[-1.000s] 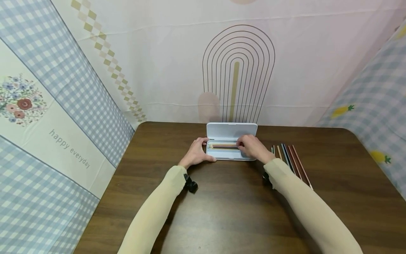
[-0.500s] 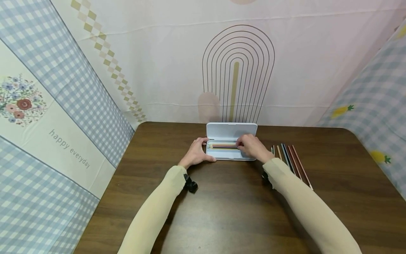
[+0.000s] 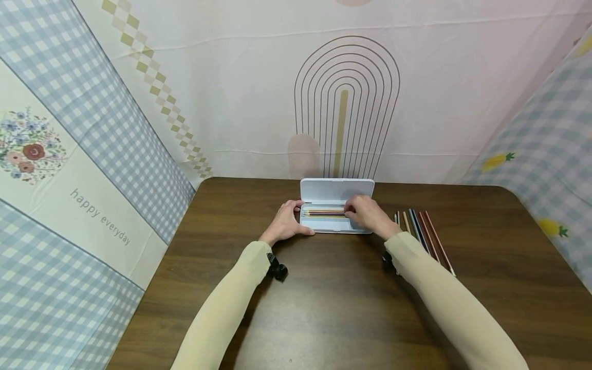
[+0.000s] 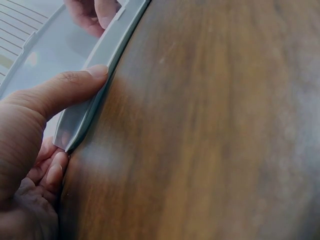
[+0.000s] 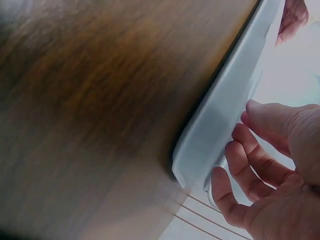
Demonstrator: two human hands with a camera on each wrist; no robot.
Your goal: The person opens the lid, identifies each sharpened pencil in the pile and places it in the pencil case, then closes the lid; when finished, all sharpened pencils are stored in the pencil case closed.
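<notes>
A pale blue-white pencil case (image 3: 324, 226) lies with its lid raised near the table's back edge. Several colored pencils (image 3: 321, 213) lie lengthwise inside it, tips to the left. My left hand (image 3: 285, 223) grips the case's left end; in the left wrist view the thumb (image 4: 75, 90) presses the front wall and the fingers curl round the corner. My right hand (image 3: 367, 215) reaches into the right half, thumb and index finger pinched at the pencils' right ends. In the right wrist view, the case wall (image 5: 215, 115) hides what lies at those fingertips.
Several more colored pencils (image 3: 433, 236) lie side by side on the wooden table (image 3: 324, 308), right of the case and partly behind the right forearm. A patterned cloth (image 3: 250, 103) hangs right behind the table; checked cloths flank both sides.
Both hands and the case stay almost in place. The row of pencils in the case shows slight shifts at the right hand's fingertips.
</notes>
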